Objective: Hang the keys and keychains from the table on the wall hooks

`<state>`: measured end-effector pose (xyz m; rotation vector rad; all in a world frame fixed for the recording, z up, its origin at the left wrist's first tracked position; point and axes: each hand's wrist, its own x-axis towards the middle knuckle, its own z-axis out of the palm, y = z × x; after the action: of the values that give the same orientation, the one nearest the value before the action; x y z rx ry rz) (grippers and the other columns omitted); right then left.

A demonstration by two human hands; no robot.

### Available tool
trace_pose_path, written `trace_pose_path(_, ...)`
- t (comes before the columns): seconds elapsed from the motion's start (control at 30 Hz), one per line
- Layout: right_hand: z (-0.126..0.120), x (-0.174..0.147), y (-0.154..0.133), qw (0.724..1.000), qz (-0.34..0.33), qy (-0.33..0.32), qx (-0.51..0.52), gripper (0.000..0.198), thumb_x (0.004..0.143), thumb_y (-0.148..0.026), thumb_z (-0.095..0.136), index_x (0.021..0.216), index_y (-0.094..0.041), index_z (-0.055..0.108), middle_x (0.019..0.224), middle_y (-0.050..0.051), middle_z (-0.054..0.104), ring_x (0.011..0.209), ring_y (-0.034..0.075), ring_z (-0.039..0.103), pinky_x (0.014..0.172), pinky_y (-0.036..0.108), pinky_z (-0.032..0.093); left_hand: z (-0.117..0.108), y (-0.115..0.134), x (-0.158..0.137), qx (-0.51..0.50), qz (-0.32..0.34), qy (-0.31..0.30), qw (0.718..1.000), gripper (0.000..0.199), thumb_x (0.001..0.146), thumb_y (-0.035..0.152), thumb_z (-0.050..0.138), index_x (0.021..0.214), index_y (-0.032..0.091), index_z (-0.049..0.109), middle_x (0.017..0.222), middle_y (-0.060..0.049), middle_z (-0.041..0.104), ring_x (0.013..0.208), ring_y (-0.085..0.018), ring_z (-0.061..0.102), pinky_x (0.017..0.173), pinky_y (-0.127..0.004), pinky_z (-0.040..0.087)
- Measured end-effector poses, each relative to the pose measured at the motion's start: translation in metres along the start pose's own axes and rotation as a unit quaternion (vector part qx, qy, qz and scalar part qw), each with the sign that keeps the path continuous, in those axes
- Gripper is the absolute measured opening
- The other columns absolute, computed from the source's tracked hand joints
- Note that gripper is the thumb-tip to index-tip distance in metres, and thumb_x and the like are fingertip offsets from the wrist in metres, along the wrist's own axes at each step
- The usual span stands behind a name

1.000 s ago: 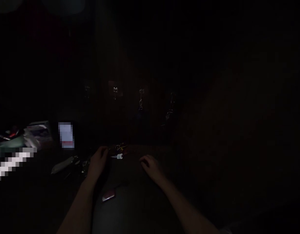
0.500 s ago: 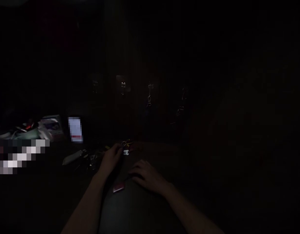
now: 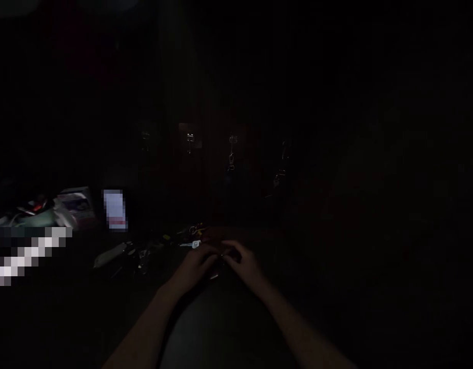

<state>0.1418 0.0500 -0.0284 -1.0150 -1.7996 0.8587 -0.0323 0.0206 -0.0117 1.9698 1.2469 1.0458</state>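
Note:
The scene is very dark. My left hand (image 3: 197,265) and my right hand (image 3: 244,260) meet over the table, fingers curled and fingertips nearly touching. A small glint shows between them, but what they pinch is too dark to make out. Just below my left fingers, a small pale-edged thing (image 3: 214,277) peeks out, mostly hidden. A key (image 3: 196,244) with a bright head lies just beyond my left hand. Behind it is a dim bunch with a metal ring (image 3: 193,230) and yellow bits.
Left of my hands lie a long pale-handled tool (image 3: 110,255) and a cluster of small metal pieces (image 3: 143,254). A lit, blurred-out screen (image 3: 115,210) stands further back, beside a box (image 3: 77,205). Metal hooks (image 3: 190,138) hang on the back wall, one with a clasp (image 3: 231,160).
My left hand has come back and to the right from beside the key; my right hand has moved up slightly. Their fingertips now meet. The small red thing seen on the table no longer shows there.

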Motion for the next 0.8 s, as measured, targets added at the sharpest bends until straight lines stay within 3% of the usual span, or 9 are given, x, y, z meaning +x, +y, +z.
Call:
trace_pose_path(0.13, 0.001, 0.001, -0.006, 0.998, 0.015, 0.039, 0.047, 0.026, 0.071, -0.024, 0.060, 0.096, -0.023, 0.065, 0.076, -0.001, 0.068, 0.068, 0.014, 0.061, 0.060, 0.023, 0.047, 0.005, 0.006, 0.000, -0.021, -0.009, -0.009, 1.000, 0.025, 0.082, 0.034, 0.048, 0.094, 0.022, 0.066, 0.098, -0.005, 0.069, 0.090, -0.019, 0.062, 0.083, -0.028, 0.045)
trace_pose_path(0.23, 0.001, 0.001, -0.009, 0.995, 0.016, 0.053, 0.083, 0.025, 0.070, -0.028, 0.062, 0.095, -0.022, 0.065, 0.076, 0.000, 0.068, 0.071, 0.015, 0.062, 0.063, 0.025, 0.048, 0.007, 0.012, 0.001, -0.055, -0.048, -0.013, 0.997, 0.026, 0.082, 0.038, 0.048, 0.091, 0.020, 0.064, 0.084, -0.002, 0.070, 0.078, -0.018, 0.062, 0.075, -0.026, 0.046)
trace_pose_path(0.33, -0.002, 0.003, -0.011, 0.990, 0.027, 0.059, 0.123, 0.025, 0.074, -0.035, 0.059, 0.093, -0.021, 0.065, 0.082, 0.002, 0.069, 0.077, 0.017, 0.063, 0.067, 0.027, 0.049, 0.008, 0.015, 0.003, -0.091, -0.076, 0.023, 0.993, 0.024, 0.079, 0.039, 0.051, 0.083, 0.019, 0.063, 0.076, -0.001, 0.068, 0.072, -0.017, 0.061, 0.070, -0.025, 0.046)
trace_pose_path(0.47, -0.006, 0.005, -0.012, 0.988, 0.055, 0.055, 0.133, 0.026, 0.077, -0.041, 0.053, 0.084, -0.020, 0.066, 0.076, 0.002, 0.068, 0.071, 0.016, 0.062, 0.063, 0.026, 0.048, 0.007, 0.012, 0.007, -0.141, -0.099, 0.065, 0.983, 0.023, 0.075, 0.040, 0.055, 0.080, 0.019, 0.064, 0.082, -0.001, 0.068, 0.080, -0.018, 0.061, 0.075, -0.026, 0.046)
trace_pose_path(0.67, -0.006, 0.003, -0.016, 0.996, 0.039, 0.042, 0.071, 0.017, 0.072, -0.036, 0.060, 0.072, -0.020, 0.064, 0.068, -0.002, 0.063, 0.069, 0.016, 0.058, 0.065, 0.025, 0.044, 0.007, 0.007, 0.009, -0.144, -0.127, 0.084, 0.978, 0.025, 0.073, 0.041, 0.057, 0.078, 0.018, 0.065, 0.080, -0.002, 0.069, 0.079, -0.018, 0.062, 0.074, -0.028, 0.046)
trace_pose_path(0.8, -0.007, 0.002, -0.018, 0.997, 0.028, 0.063, 0.046, 0.015, 0.074, -0.033, 0.057, 0.070, -0.020, 0.061, 0.067, -0.002, 0.062, 0.068, 0.016, 0.057, 0.066, 0.025, 0.043, 0.005, 0.011, 0.008, -0.171, -0.113, 0.077, 0.976, 0.032, 0.078, 0.040, 0.049, 0.096, 0.019, 0.066, 0.102, -0.004, 0.069, 0.096, -0.020, 0.061, 0.084, -0.029, 0.045)
